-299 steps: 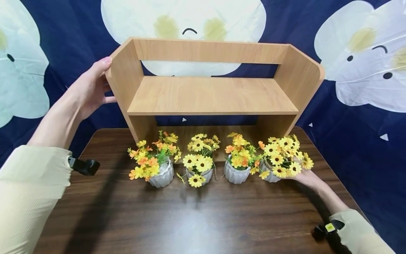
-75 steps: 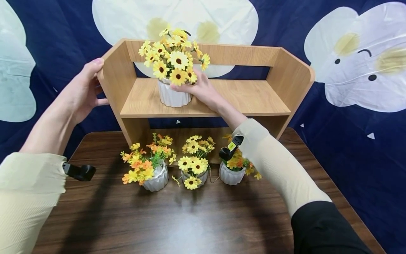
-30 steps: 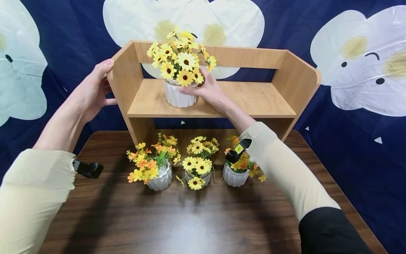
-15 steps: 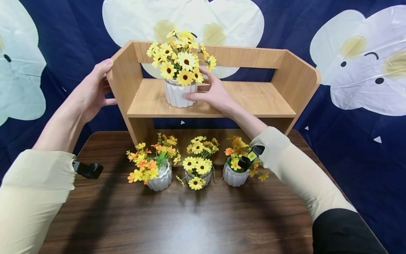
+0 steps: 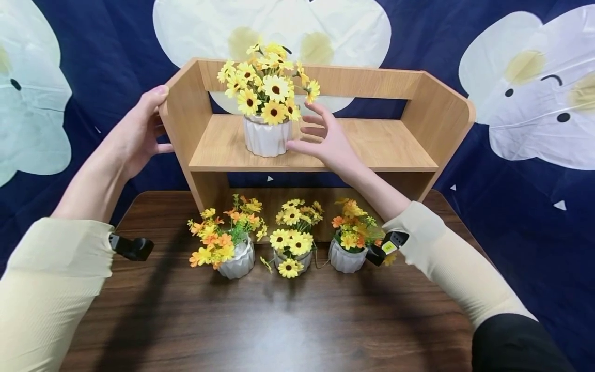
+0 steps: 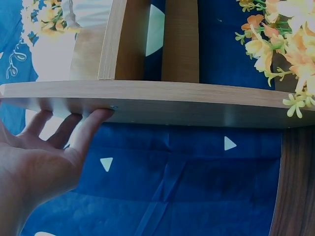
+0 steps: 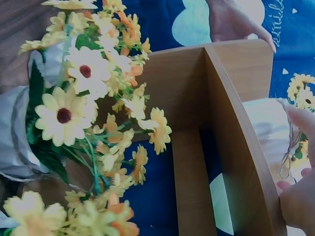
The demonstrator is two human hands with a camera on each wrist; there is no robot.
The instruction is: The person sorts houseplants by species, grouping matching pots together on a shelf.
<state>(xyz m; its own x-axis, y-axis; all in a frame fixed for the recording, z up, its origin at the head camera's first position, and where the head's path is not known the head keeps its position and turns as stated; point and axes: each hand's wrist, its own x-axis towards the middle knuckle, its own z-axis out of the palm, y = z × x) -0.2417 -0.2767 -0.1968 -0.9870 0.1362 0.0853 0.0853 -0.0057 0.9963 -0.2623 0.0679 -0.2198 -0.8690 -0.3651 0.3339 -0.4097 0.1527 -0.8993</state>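
A white ribbed pot of yellow daisy-like flowers stands upright on the upper board of a wooden desktop shelf, left of the middle. Just right of it is my right hand, fingers spread and thumb tip close to the pot wall; whether it touches is hard to tell. The right wrist view shows twine round the pot beside that hand. My left hand rests against the shelf's left side panel; in the left wrist view its fingertips press the outer face.
In front of the shelf's lower level, on the dark wooden table, stand a left pot of orange and yellow flowers, a middle pot of yellow daisies and a right orange-yellow pot. A blue curtain hangs behind.
My right hand carried the rightmost daisy pot from the table to the upper board, then let go and drew back to the right. My left hand stays at the side panel.
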